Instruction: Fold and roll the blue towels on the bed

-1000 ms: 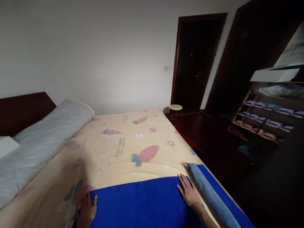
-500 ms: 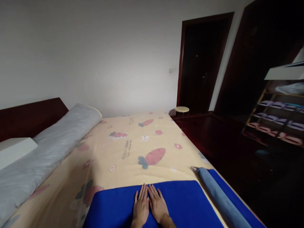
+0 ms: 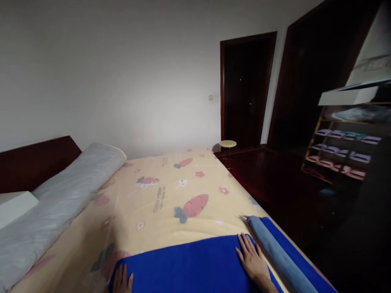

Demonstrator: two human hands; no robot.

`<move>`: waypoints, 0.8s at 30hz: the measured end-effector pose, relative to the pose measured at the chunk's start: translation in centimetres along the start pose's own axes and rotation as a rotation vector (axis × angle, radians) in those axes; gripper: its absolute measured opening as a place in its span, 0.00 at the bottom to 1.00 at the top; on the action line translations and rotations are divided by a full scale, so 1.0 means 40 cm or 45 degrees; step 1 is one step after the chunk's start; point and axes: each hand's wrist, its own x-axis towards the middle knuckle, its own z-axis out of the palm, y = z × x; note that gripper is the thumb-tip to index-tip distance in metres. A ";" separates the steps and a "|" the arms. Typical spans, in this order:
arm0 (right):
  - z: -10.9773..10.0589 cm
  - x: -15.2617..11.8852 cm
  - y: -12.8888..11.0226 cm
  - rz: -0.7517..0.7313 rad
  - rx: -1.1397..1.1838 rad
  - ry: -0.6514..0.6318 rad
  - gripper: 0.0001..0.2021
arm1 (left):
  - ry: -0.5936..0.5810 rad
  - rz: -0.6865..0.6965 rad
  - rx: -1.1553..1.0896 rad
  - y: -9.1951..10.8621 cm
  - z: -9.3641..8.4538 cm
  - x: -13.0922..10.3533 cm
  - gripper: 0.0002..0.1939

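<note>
Bed (image 3: pixel 171 191) with carrot-print sheet fills the view. Royal-blue towel (image 3: pixel 189 264) lies flat on its near end, long axis running left to right, lower part cut off by the frame edge. Rolled light-blue towel (image 3: pixel 275 252) lies just beside its right edge, long axis running away along the bed side. Right hand (image 3: pixel 252 260) is spread, palm down on the blue towel's far right corner, nearest the roll. Left hand (image 3: pixel 122 280) rests at the far left corner, mostly cut off; only fingers show, apparently flat.
</note>
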 end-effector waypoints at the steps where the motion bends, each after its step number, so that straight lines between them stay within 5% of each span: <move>1: -0.006 0.000 -0.027 0.014 0.003 0.034 0.33 | -0.023 0.081 -0.006 0.023 -0.013 -0.005 0.27; 5: -0.016 -0.054 -0.224 -0.070 0.165 0.089 0.29 | -0.165 0.379 -0.056 0.220 -0.045 -0.096 0.27; 9: 0.016 -0.187 -0.442 -0.506 0.416 -0.048 0.28 | -0.341 0.637 -0.242 0.448 -0.041 -0.257 0.28; 12: 0.019 -0.264 -0.507 -0.547 0.448 -0.166 0.29 | -0.434 0.756 -0.325 0.512 -0.055 -0.334 0.29; 17: -0.052 -0.283 -0.436 -0.434 0.416 -0.218 0.26 | -0.457 0.829 -0.371 0.406 -0.119 -0.329 0.28; 24: -0.079 -0.344 -0.159 0.018 0.155 0.036 0.34 | -0.466 0.335 -0.195 0.094 -0.122 -0.308 0.28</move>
